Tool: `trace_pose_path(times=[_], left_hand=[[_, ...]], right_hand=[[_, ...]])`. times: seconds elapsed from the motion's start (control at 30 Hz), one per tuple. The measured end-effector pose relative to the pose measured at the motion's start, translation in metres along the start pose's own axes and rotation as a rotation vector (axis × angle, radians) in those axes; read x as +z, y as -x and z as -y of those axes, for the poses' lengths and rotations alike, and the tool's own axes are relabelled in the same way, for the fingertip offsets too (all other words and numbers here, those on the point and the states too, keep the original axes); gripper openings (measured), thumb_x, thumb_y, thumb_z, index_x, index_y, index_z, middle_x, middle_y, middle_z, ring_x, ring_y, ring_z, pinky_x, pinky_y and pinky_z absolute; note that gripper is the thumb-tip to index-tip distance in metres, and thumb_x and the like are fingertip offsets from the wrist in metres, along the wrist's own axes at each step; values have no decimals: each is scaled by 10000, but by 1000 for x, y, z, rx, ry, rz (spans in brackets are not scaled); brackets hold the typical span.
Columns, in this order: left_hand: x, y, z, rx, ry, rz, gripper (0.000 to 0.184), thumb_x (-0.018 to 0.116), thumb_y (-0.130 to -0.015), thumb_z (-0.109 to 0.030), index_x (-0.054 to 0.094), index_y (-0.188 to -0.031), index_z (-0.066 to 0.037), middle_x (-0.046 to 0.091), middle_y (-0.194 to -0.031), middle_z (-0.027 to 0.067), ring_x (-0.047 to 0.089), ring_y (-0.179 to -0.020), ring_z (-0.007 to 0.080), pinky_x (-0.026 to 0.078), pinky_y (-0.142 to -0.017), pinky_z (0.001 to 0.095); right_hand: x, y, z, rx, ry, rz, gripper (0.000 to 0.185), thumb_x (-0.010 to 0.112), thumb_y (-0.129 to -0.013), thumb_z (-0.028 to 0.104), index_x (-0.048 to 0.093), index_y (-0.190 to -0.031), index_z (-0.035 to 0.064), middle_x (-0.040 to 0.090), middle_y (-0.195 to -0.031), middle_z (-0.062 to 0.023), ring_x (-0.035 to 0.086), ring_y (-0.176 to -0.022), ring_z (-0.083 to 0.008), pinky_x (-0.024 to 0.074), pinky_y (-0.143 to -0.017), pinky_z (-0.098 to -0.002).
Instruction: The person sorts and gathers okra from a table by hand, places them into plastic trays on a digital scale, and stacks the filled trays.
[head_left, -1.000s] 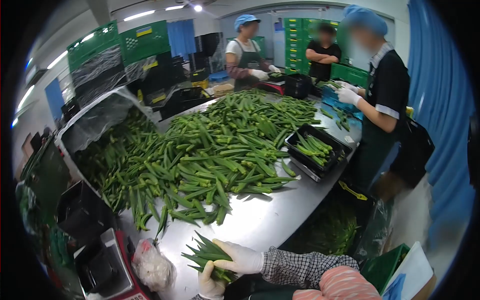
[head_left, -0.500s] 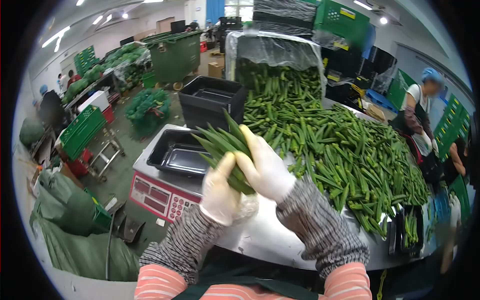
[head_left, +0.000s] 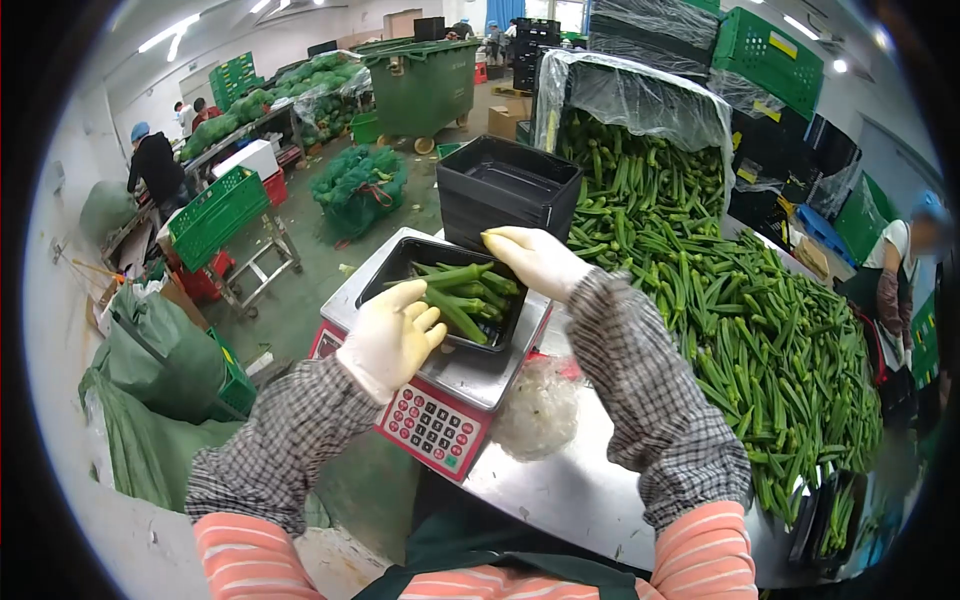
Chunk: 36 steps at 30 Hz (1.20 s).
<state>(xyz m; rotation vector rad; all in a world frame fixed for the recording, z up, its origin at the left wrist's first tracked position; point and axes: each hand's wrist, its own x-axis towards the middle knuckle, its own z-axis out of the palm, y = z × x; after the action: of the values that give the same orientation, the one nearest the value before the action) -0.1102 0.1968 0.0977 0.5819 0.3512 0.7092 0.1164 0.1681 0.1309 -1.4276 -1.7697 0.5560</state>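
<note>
A black tray (head_left: 405, 258) rests on the metal platform of an electronic scale (head_left: 435, 425), with several green okra pods (head_left: 468, 293) lying inside it. My left hand (head_left: 390, 338), in a white glove, is at the tray's near left edge with its fingers apart and nothing held. At the tray's right side is my right hand (head_left: 535, 262), also gloved, its fingers stretched out over the rim and empty. Whether its fingertips touch the rim or the pods, I cannot tell. A large pile of okra (head_left: 720, 310) spreads over the metal table to the right.
Behind the scale stands a stack of black trays (head_left: 505, 195). A clear plastic bag (head_left: 538, 408) lies beside the scale. An okra-filled crate (head_left: 720, 130) tips toward the table. Another black tray (head_left: 830, 530) holds okra at the right edge. A co-worker (head_left: 890, 270) stands beyond the pile.
The okra bunch that both hands held is now in the tray on the scale. My hands have let go and moved apart. The view has shifted, so the surroundings appear farther right.
</note>
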Motion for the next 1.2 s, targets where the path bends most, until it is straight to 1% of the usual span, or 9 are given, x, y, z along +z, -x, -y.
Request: trace_pose_path(times=[0.07,0.2,0.27,0.4,0.67,0.8,0.87,0.93,1.2], left_hand=[[-38,6,-20,-90,121,451,289,559,-850,-174,536,-1095,-22,537,-1142,156,492,-1109,265,375,-955,410],[27,43,-67,515,-394,-100,291,567,-853,-157,568,-1116,-33,569,-1149,111,504,-1121,228,363,-974,367],[30,35,-89,613,-562,-11,360,540,-876,-171,529,-1198,-10,550,-1211,133,511,-1132,229,367,-980,362],[34,8,-100,527,-1355,-2,373,538,-887,-193,545,-1172,47,607,-1124,122,559,-1056,181,412,-931,299],[13,-67,-60,339,-2014,117,417,677,-744,-207,601,-1067,46,657,-950,160,634,-890,236,491,-818,309],[-8,-75,-42,473,-2061,238,274,655,-708,-125,629,-964,-31,627,-899,121,606,-880,238,481,-800,318],[-8,-70,-44,595,-1953,502,279,674,-693,-96,639,-964,-38,622,-946,108,589,-928,252,465,-846,338],[19,-52,-44,501,-2013,598,278,681,-702,-98,644,-970,-36,615,-985,107,574,-963,263,442,-888,354],[15,-117,-12,641,-2067,747,232,672,-742,-142,657,-940,-23,620,-916,121,574,-891,275,458,-816,370]], right_hand=[[-23,20,-9,60,31,24,436,454,-926,320,537,-1205,-5,607,-1138,-113,550,-1053,-188,418,-909,-300],[-65,68,-25,282,-75,-76,384,458,-932,284,569,-1157,-6,627,-1066,-87,569,-982,-143,449,-830,-270],[-81,90,-33,345,-7,-86,358,460,-931,259,577,-1135,-11,632,-1006,-80,576,-914,-132,462,-778,-257],[-88,129,-42,399,1,-108,368,512,-887,248,583,-1109,-37,645,-971,-86,575,-835,-145,456,-780,-268],[-88,216,-37,581,-169,-221,304,475,-907,145,558,-1116,-58,632,-969,-109,593,-867,-158,473,-773,-274],[-87,274,-41,684,-196,-241,317,513,-918,173,546,-1125,-64,630,-980,-113,601,-887,-171,479,-785,-278],[-91,302,-37,716,-236,-281,333,523,-920,189,541,-1135,-65,630,-993,-120,604,-877,-172,479,-779,-271],[-93,326,-31,758,-218,-348,320,513,-914,164,541,-1132,-69,630,-990,-118,602,-877,-170,479,-780,-272],[-88,397,-6,836,-172,-497,320,509,-895,140,551,-1130,-74,634,-979,-111,595,-874,-147,471,-790,-265]])
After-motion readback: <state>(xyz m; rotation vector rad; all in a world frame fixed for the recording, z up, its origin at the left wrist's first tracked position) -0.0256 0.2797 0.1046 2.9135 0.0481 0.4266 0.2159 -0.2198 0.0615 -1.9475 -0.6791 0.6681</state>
